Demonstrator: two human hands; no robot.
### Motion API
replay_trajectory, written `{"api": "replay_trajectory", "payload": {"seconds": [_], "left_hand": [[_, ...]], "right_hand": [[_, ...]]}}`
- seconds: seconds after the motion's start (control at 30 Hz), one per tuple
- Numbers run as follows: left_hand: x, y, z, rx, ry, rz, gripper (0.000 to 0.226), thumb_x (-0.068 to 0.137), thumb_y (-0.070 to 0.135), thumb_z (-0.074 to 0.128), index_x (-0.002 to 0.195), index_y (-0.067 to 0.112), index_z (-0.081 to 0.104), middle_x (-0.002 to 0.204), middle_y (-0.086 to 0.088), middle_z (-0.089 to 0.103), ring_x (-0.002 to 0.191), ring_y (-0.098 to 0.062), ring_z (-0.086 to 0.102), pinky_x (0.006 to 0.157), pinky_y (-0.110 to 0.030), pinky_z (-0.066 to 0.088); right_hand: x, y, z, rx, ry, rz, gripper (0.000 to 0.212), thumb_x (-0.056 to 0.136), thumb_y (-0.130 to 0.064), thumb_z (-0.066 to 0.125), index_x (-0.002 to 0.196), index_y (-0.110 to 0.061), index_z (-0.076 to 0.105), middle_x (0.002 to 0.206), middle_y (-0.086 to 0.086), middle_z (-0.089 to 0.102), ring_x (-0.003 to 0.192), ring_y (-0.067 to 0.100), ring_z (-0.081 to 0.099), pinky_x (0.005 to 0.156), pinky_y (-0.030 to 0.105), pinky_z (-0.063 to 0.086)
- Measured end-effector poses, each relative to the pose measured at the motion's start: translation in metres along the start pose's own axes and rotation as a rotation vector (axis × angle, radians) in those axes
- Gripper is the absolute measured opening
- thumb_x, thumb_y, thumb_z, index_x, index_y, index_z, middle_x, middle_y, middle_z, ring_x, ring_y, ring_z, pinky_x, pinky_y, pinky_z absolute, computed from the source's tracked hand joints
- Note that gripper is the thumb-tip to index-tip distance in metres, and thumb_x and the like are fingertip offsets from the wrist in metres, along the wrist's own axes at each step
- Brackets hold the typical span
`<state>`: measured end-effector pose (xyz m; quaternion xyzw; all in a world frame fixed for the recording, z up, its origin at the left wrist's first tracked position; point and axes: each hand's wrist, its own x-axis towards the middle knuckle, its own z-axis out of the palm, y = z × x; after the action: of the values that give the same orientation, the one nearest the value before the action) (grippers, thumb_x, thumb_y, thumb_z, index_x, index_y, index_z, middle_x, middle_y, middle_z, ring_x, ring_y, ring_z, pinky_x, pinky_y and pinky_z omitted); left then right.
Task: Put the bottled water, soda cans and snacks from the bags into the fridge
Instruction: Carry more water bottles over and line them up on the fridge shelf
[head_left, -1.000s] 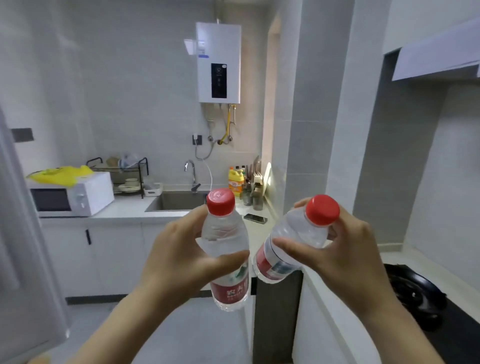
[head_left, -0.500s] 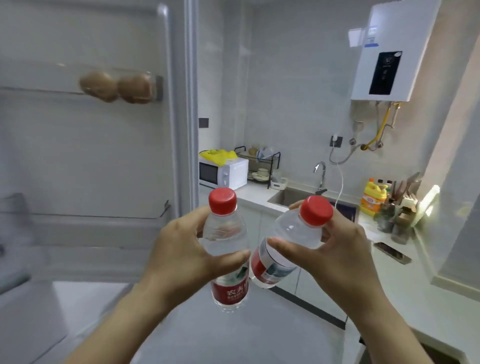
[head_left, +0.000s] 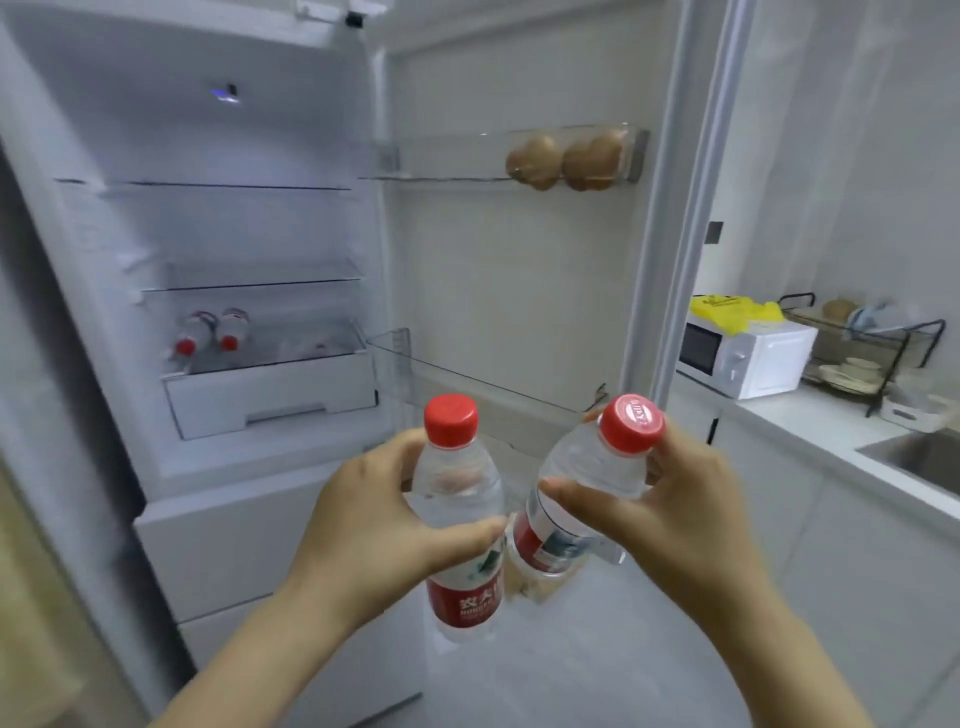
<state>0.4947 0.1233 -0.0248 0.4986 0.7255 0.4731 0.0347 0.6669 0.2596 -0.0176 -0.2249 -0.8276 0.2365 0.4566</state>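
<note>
In front of the open fridge (head_left: 208, 130), both hands hold clear plastic water bottles at chest height, outside the cabinet. The left hand (head_left: 363, 519) curls its fingers and thumb round the smooth middle of the left bottle (head_left: 460, 483), which stands upright, with a ribbed red cap and a red label band below the grip. The right hand (head_left: 691, 519) grips the right bottle (head_left: 587, 473) at its rounded shoulder between thumb and curled fingers. This one tilts, cap up to the right, base toward the left bottle; whether they touch I cannot tell.

Inside are thin glass shelves, and two bottles (head_left: 210, 330) lie on their sides, red caps forward, just above a white drawer (head_left: 270, 395). The door (head_left: 519, 291) has a clear bin holding two round brown lumps (head_left: 566, 161).

To the right, a boxy white microwave (head_left: 748, 358) carries a crumpled yellow bag (head_left: 732, 312), beside a black wire rack (head_left: 857, 338) and a steel sink (head_left: 919, 457).
</note>
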Motion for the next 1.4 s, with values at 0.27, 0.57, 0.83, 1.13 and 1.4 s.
{"api": "replay_trajectory", "payload": {"seconds": [0.27, 0.57, 0.83, 1.13, 1.4], "left_hand": [[-0.008, -0.046, -0.081, 0.094, 0.166, -0.114, 0.044, 0.052, 0.047, 0.086, 0.089, 0.046, 0.062, 0.087, 0.035, 0.065, 0.085, 0.015, 0.06, 0.07, -0.009, 0.046], [-0.005, -0.108, -0.167, 0.159, 0.299, -0.148, 0.047, 0.053, 0.051, 0.084, 0.094, 0.044, 0.061, 0.087, 0.031, 0.067, 0.084, 0.012, 0.061, 0.069, -0.008, 0.045], [0.016, -0.161, -0.202, 0.157, 0.289, -0.172, 0.047, 0.054, 0.051, 0.083, 0.094, 0.045, 0.059, 0.089, 0.03, 0.067, 0.084, 0.009, 0.063, 0.071, -0.015, 0.051], [0.078, -0.206, -0.209, 0.159, 0.34, -0.179, 0.044, 0.056, 0.048, 0.084, 0.092, 0.045, 0.059, 0.087, 0.032, 0.066, 0.085, 0.008, 0.062, 0.067, -0.009, 0.045], [0.155, -0.248, -0.203, 0.162, 0.412, -0.163, 0.054, 0.054, 0.046, 0.085, 0.098, 0.053, 0.055, 0.094, 0.037, 0.062, 0.091, 0.012, 0.059, 0.078, -0.017, 0.048]], "right_hand": [[0.035, -0.041, 0.086, 0.127, -0.121, -0.065, 0.055, 0.055, -0.066, 0.075, 0.093, -0.027, 0.063, 0.081, -0.016, 0.071, 0.075, 0.008, 0.068, 0.069, 0.041, 0.057], [0.066, -0.099, 0.18, 0.189, -0.159, -0.134, 0.058, 0.052, -0.068, 0.074, 0.095, -0.03, 0.064, 0.082, -0.016, 0.071, 0.076, 0.008, 0.068, 0.07, 0.038, 0.057], [0.092, -0.111, 0.241, 0.19, -0.186, -0.133, 0.059, 0.051, -0.068, 0.074, 0.093, -0.028, 0.063, 0.081, -0.012, 0.071, 0.075, 0.014, 0.068, 0.07, 0.043, 0.056], [0.151, -0.086, 0.302, 0.2, -0.189, -0.165, 0.059, 0.051, -0.068, 0.072, 0.094, -0.028, 0.062, 0.078, -0.012, 0.069, 0.073, 0.015, 0.066, 0.066, 0.043, 0.055], [0.221, -0.046, 0.354, 0.231, -0.191, -0.176, 0.057, 0.052, -0.07, 0.07, 0.092, -0.029, 0.063, 0.078, -0.016, 0.069, 0.072, 0.007, 0.065, 0.066, 0.039, 0.054]]}}
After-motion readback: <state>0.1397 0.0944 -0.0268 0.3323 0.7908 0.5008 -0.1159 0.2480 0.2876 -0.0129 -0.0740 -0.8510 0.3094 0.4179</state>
